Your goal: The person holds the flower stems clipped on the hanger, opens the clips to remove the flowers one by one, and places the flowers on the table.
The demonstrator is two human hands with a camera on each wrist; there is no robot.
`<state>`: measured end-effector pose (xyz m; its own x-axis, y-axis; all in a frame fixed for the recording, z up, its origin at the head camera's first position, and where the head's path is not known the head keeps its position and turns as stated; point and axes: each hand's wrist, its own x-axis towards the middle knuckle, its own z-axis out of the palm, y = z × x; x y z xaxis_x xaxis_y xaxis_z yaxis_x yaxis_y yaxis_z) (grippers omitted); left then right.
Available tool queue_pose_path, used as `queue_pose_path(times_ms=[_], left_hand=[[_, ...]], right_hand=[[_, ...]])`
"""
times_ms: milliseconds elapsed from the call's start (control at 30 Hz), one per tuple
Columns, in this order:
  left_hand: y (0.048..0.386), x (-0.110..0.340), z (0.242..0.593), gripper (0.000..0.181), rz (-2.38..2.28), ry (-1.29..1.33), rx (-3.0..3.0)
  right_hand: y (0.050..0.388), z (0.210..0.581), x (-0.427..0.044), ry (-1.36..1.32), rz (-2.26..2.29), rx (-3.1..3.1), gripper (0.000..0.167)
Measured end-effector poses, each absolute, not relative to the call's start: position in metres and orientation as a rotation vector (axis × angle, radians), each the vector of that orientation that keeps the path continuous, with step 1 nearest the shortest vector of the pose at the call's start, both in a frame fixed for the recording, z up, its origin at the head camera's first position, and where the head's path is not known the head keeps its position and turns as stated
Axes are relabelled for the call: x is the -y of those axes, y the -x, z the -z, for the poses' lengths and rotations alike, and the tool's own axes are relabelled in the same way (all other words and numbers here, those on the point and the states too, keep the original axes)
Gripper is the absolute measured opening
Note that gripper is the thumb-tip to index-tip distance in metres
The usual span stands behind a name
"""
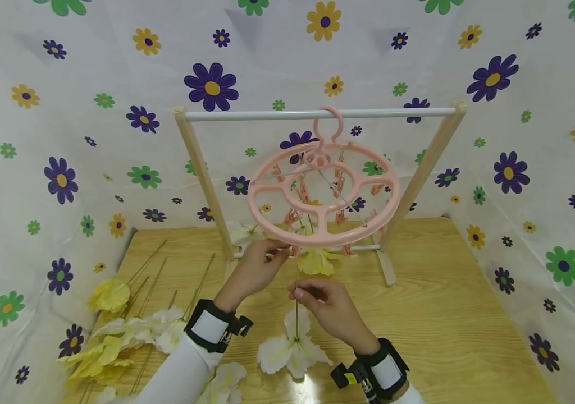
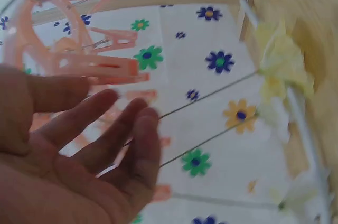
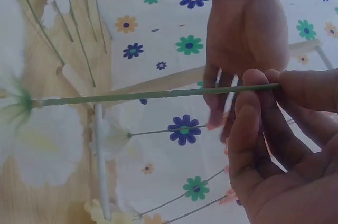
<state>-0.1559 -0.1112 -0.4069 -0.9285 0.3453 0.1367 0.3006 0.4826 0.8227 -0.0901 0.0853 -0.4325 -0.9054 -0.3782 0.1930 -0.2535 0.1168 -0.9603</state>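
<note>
While wearing black bands [image 1: 210, 325] on both wrists, with one pale bloom [image 1: 225, 383] lying beside the left sleeve [image 1: 181, 367], holds a white flower [image 1: 295, 354] head-down over the wooden table [image 1: 469, 336], between the forearms. Pinches the end of its green stem [image 3: 158, 95] between thumb and fingertips of the right hand [image 1: 333, 311]. Has, to the left on the table, a loose spread of yellow and white flowers [image 1: 108, 294], with stems pointing away. Holds the left hand [image 1: 257, 269] up and farther forward, at a pink clip [image 1: 294, 252] below the near rim of a round pink hanger [image 1: 321, 238], with fingers curved and spaced apart; cannot tell whether pinching the clip. Shows, beyond, a yellow flower [image 1: 318, 262] and white blooms [image 2: 274, 118] hanging head-down on thin stems beneath the hanger. Has the hanger hooked over the white bar [image 1: 267, 115] of a rack with wooden posts [image 1: 201, 168]. Ends at a white cloth [image 1: 257, 73] printed with purple, yellow and green flowers.
</note>
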Motion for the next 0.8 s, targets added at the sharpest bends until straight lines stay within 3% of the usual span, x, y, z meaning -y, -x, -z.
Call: queue_pose_path(times_ms=[133, 333, 533, 800], left_hand=[[0.129, 0.129, 0.395, 0.026, -1.181, -0.688, -2.645], [0.107, 0.142, 0.387, 0.017, -1.246, -0.839, -2.575], [0.097, 0.165, 0.383, 0.01, -1.203, -0.696, -2.745], [0.107, 0.232, 0.361, 0.015, -1.196, -0.336, -3.08]], right_hand=[[0.093, 0.426, -0.078, 0.648, 1.991, -2.316, 0.018], [0.096, 0.417, -0.062, 0.7, 2.162, -2.265, 0.017], [0.1, 0.416, -0.039, 0.787, 2.12, -2.25, 0.02], [0.12, 0.448, -0.019, 0.779, 1.566, -2.352, 0.034]])
